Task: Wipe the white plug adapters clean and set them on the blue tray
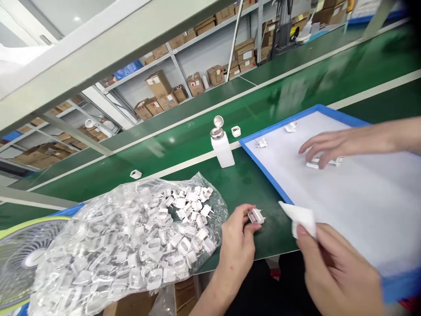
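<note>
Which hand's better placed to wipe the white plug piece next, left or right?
Right, I'd say. The right hand holds the white cloth, near the plug piece but apart from it. The left hand pinches that piece, so it seems better suited to steadying it.

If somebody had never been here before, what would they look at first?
Probably the big clear bag on the left, heaped with little white plugs. Next, perhaps, the front middle, where the left fingers pinch one plug and the right fingers hold a white cloth. Behind those stands a white bottle with its lid flipped up, and another person's hand is over the blue-edged tray on the right.
</note>
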### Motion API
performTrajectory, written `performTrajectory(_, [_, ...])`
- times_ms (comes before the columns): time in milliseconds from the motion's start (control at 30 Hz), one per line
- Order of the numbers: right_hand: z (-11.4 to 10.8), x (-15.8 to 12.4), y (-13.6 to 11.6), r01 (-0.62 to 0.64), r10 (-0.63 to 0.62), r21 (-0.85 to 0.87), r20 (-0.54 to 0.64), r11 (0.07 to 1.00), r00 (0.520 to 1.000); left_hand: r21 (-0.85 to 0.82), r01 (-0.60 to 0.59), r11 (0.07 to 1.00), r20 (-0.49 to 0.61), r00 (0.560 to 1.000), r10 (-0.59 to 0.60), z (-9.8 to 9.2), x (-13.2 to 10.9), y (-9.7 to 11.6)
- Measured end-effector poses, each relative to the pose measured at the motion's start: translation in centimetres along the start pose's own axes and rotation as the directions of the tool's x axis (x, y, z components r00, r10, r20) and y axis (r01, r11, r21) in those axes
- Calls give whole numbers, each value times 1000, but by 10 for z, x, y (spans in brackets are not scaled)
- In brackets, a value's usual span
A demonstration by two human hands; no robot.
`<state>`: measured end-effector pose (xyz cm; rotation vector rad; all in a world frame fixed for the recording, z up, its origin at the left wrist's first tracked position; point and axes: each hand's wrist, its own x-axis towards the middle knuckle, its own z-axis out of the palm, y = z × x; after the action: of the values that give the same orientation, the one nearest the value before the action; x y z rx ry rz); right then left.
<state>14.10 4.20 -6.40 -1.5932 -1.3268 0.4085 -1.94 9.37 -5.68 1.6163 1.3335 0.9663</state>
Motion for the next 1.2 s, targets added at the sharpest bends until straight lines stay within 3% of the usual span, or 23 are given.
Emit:
performTrajectory(100, [15, 10, -3, 179, -178, -24, 37, 983, 983, 150, -144, 978, 52, 989, 137, 15, -3, -15])
performTrajectory(200, [31, 5, 11, 280, -279, 23, 215, 960, 936, 294, -194, 936, 52, 981, 188, 16, -2, -19])
performTrajectory(367, [34, -6, 22, 347, -338, 27, 310, 938, 889, 412, -259, 873, 93, 966, 243, 16, -3, -21])
performTrajectory(633, [39, -4, 22, 346, -331, -2, 291, 938, 898, 462, -261, 848, 94, 965, 246, 19, -3, -24])
performTrajectory(767, [37, -6, 19, 296, -282, -4, 292, 955, 914, 407, -284, 868, 74, 958, 279, 18, -1, -22])
performTrajectory(967, [19, -10, -2, 201, -204, 39, 247, 979, 947, 187, -291, 938, 44, 957, 288, 6, -8, -14])
performTrajectory(1067, [6, 1, -11, 61, -101, 155, 269, 986, 958, 123, -279, 952, 55, 960, 275, 0, -16, -4])
performTrajectory(1200, [-12, 18, -9, -266, 58, 407, 456, 874, 888, 2, -187, 982, 3, 982, 187, -5, -22, 12])
